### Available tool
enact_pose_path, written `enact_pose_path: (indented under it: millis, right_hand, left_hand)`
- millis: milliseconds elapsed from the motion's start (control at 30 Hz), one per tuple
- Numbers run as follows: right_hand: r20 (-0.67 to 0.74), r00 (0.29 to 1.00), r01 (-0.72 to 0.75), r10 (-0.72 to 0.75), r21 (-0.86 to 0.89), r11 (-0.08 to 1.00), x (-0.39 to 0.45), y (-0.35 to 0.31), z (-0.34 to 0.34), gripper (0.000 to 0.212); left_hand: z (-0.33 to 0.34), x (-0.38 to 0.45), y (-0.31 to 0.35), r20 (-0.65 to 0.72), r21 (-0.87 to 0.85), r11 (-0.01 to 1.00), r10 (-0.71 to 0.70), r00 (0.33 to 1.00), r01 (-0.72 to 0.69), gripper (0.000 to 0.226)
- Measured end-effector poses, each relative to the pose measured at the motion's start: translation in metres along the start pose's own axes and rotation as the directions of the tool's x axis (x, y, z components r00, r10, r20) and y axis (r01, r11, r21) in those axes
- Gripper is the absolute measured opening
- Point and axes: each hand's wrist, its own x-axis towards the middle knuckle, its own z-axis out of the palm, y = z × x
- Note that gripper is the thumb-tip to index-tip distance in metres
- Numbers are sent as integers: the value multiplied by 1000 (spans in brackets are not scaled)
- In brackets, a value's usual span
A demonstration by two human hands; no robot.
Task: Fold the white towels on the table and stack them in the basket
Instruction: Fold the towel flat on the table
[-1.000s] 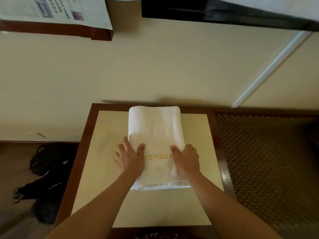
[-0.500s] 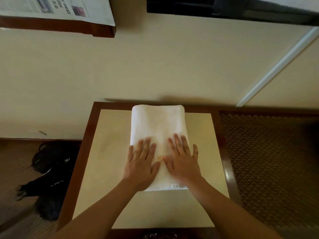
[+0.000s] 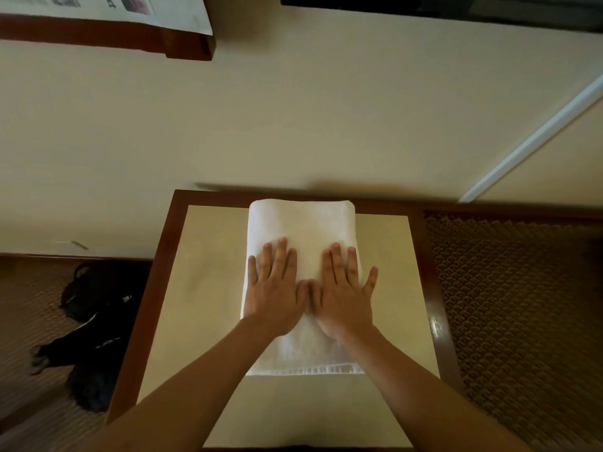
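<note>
A white towel (image 3: 301, 226), folded into a long strip, lies lengthwise on the small table (image 3: 202, 288), its far end at the table's back edge. My left hand (image 3: 275, 290) and my right hand (image 3: 341, 293) lie flat side by side on the towel's middle, fingers straight and spread, thumbs touching. They cover the gold lettering. The towel's hemmed near edge shows below my wrists. No basket is in view.
The table has a dark wooden frame (image 3: 434, 288) and stands against a cream wall. A black bag (image 3: 94, 321) lies on the patterned carpet (image 3: 522, 305) to the left. A wooden shelf with a newspaper (image 3: 137, 8) hangs at upper left.
My hands let go of the towel's sides, came together on top of it and slid away from me along the towel with flat palms.
</note>
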Motion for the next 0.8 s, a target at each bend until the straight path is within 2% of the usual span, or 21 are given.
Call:
enact_pose_path:
  millis: [300,433,633,800]
  right_hand:
    - [-12,1000,-27,27,-15,1000,87,17,-26,73]
    - [14,994,-110,109,74,991,110,21,-29,73]
    - [41,990,-140,134,182,973,124,22,-28,73]
    - [91,985,-160,145,196,967,127,24,-39,74]
  left_hand:
    - [-11,84,-15,-30,-31,996,-86,996,85,83]
    - [-13,108,-25,-26,-61,989,-138,990,137,84]
    - [-17,126,-28,49,-27,991,-128,991,129,78]
    - [-25,132,-43,117,-130,988,-69,991,84,80]
